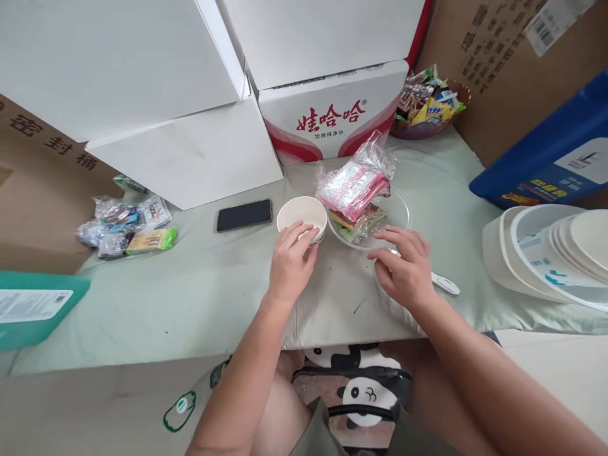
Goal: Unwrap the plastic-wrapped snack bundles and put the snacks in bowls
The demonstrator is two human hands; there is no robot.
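Note:
My left hand (293, 258) grips a white paper bowl (299, 208) at its near right side, fingers over the rim and thumb outside. The bowl stands upright on the cloth-covered table. My right hand (403, 263) is open, with its fingers apart and slightly curled, at the near edge of a clear round plastic dish (406, 212). Inside the dish lie small food packets (354, 221) and, on top, a pink package in clear wrap (352, 187). From under my right hand sticks out a white handle (445, 283); the rest of that tool is mostly hidden.
A phone (244, 215) lies left of the bowl. Wrapped snacks (130, 228) sit farther left, by a green jug (40, 310). White cartons (332, 114) line the back, with a snack bowl (427, 130) beside them. Blue jug (546, 152) and white tubs (508, 253) stand right.

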